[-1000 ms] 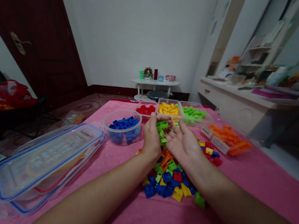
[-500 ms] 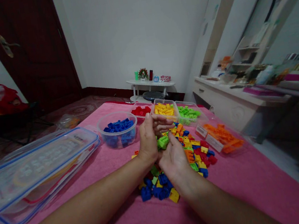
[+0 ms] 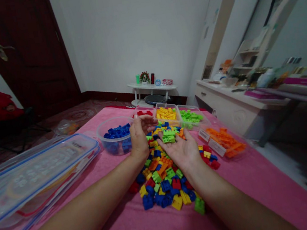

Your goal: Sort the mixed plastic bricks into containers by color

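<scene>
Two bare hands near each other, both uncurled from any fist.
Left forearm (image 3: 79,218) enters from 8 o'clock; left hand (image 3: 139,138) stands on edge, fingers bent toward 3. Right forearm (image 3: 233,203) enters from 5; right hand (image 3: 185,151) lies palm up, fingers toward 11.

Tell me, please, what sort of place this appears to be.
It looks like a room in a home, quite possibly a bedroom: there is a dark panelled door, what seems to be a white dressing table cluttered with small items, and a low white stand holding ornaments.
</scene>
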`<state>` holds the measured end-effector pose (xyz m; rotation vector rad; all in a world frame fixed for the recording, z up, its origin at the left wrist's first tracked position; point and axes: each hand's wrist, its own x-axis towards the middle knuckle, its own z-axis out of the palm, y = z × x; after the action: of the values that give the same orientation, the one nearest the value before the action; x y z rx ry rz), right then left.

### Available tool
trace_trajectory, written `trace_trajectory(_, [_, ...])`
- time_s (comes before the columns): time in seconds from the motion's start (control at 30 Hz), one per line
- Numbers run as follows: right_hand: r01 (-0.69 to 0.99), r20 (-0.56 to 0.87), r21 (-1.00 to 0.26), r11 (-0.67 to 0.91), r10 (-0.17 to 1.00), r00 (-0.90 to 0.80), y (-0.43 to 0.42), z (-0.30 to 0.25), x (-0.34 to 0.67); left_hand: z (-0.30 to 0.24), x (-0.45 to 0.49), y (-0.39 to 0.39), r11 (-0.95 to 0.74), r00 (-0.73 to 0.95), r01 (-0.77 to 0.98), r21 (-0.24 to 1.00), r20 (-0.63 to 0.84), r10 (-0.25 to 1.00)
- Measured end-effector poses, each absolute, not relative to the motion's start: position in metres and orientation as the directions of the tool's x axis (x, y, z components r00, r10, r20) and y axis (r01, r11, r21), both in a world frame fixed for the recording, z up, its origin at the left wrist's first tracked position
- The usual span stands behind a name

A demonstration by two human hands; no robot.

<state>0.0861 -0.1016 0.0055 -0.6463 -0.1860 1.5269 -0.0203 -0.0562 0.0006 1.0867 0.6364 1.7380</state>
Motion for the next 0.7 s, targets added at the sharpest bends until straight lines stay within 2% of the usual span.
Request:
trace_trajectory(0.2, [-0.825, -0.252, -0.563, -0.034, 0.959, 0.132, -0.092, 0.005, 0.102, -0.026, -0.018, -0.051, -0.351, -0.04, -0.273, 0.896, 0.353, 0.935])
trace_trajectory(0.4, [-0.815, -0.279, -0.579, 0.013, 0.936, 0.214, -0.08, 0.007, 0.123, -0.04, -0.017, -0.041, -0.09, 0.097, -0.247, 0.965, 0.117, 0.988])
trace_trajectory(0.53, [-0.774, -0.254, -0.625, 0.099, 0.912, 0.322, -0.061, 0.008, 0.152, -0.042, -0.016, -0.038, -0.081, 0.123, -0.193, 0.978, 0.106, 0.987])
trace_trajectory(0.63, [-0.709, -0.263, -0.689, 0.154, 0.858, 0.442, -0.033, 0.013, 0.178, -0.044, -0.013, -0.038, -0.131, 0.141, -0.151, 0.98, 0.152, 0.978])
trace_trajectory(0.7, [-0.582, -0.175, -0.787, 0.207, 0.829, 0.532, -0.01, 0.018, 0.194, -0.046, -0.011, -0.037, -0.178, 0.153, -0.123, 0.976, 0.196, 0.969])
